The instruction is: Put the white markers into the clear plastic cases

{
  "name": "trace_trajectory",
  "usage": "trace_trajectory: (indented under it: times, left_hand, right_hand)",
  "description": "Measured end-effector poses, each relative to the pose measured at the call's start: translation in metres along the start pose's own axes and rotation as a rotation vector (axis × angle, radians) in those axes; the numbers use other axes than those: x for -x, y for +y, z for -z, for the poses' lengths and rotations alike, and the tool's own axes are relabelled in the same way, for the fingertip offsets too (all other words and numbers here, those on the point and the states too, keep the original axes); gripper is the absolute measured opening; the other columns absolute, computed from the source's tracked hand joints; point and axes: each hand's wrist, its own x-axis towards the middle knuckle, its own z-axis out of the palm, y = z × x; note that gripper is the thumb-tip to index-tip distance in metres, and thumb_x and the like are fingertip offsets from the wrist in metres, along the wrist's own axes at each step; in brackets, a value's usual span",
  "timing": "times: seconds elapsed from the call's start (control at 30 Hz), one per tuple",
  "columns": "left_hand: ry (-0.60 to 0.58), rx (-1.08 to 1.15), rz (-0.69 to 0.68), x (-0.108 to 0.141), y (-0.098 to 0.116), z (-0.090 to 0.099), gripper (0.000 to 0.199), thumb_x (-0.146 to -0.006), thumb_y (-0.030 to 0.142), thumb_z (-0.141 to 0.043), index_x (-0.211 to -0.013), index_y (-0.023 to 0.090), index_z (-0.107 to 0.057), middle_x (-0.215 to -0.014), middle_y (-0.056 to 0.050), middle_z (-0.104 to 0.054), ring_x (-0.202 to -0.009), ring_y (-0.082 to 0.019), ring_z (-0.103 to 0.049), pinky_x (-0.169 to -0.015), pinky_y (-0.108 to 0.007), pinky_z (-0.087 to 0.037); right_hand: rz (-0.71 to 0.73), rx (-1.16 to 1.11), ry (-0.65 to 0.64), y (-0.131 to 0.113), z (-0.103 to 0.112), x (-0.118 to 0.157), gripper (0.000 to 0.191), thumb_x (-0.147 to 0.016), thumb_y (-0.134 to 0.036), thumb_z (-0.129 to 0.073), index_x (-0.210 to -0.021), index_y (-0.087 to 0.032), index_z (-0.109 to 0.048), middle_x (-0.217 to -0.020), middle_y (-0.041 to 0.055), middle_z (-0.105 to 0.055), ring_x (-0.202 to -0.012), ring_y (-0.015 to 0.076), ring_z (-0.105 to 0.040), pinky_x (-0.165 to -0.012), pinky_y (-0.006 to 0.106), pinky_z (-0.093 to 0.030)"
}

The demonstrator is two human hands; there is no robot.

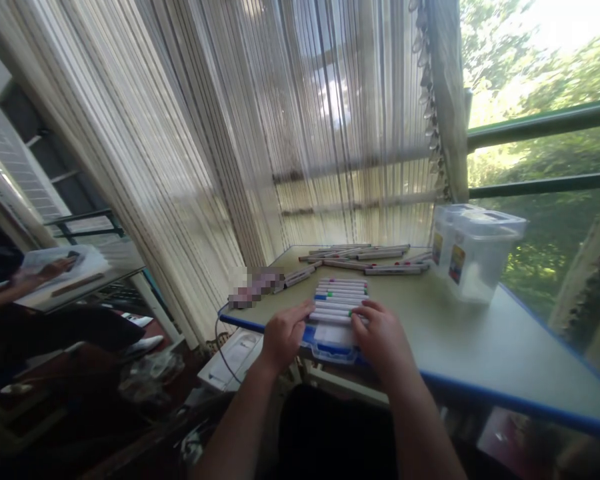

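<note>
In front of me a row of several white marker pens [339,304] with coloured ends lies side by side, over a clear plastic case [334,351] at the table's near edge. My left hand [284,335] is closed at the left ends of the nearest pens, thumb and fingertips against them. At the right ends, my right hand [379,331] has its fingers bent onto the same pens, near a green end. The fingertips partly cover the pen ends. More loose marker pens [393,269] lie scattered behind the row.
Two clear plastic tubs [485,250] stand on the right of the blue-edged table [470,347]. A blurred-out object [255,288] lies at the left edge, with a cable below. Curtains [350,133] hang behind. Another person's hand [55,268] is at a table far left.
</note>
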Motion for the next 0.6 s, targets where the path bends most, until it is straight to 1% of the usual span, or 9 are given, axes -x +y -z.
trace_trajectory:
  times: [0.23,0.4,0.6]
  left_hand:
    - [0.008,0.01,0.008,-0.0008,0.001,-0.0014,0.045,-0.08,0.019,-0.036,-0.113,0.022,-0.066,-0.125,0.0,-0.06,-0.118,-0.015,-0.054,-0.103,-0.03,-0.04]
    - [0.041,0.033,0.001,-0.0011,0.0007,-0.0035,0.044,-0.08,0.019,-0.036,-0.111,0.018,-0.067,-0.122,-0.002,-0.062,-0.116,-0.015,-0.055,-0.103,-0.028,-0.04]
    - [0.031,0.002,0.036,0.0003,0.0032,-0.0046,0.043,-0.08,0.019,-0.038,-0.112,0.021,-0.066,-0.123,-0.001,-0.062,-0.114,-0.015,-0.056,-0.099,-0.027,-0.042]
  right_hand:
    - [0.02,0.025,-0.018,-0.0009,0.002,-0.0002,0.031,-0.084,-0.02,-0.045,-0.089,-0.014,-0.075,-0.108,0.0128,-0.067,-0.112,0.0234,-0.055,-0.101,0.034,-0.035]
    - [0.025,0.007,-0.024,-0.0013,0.0027,-0.0008,0.03,-0.083,-0.02,-0.046,-0.088,-0.015,-0.075,-0.106,0.0124,-0.068,-0.113,0.0227,-0.055,-0.101,0.035,-0.035]
    - [-0.013,-0.05,0.02,0.0009,0.0021,-0.0011,0.029,-0.081,-0.023,-0.048,-0.093,-0.014,-0.073,-0.112,0.0128,-0.065,-0.11,0.0236,-0.056,-0.1,0.034,-0.037]
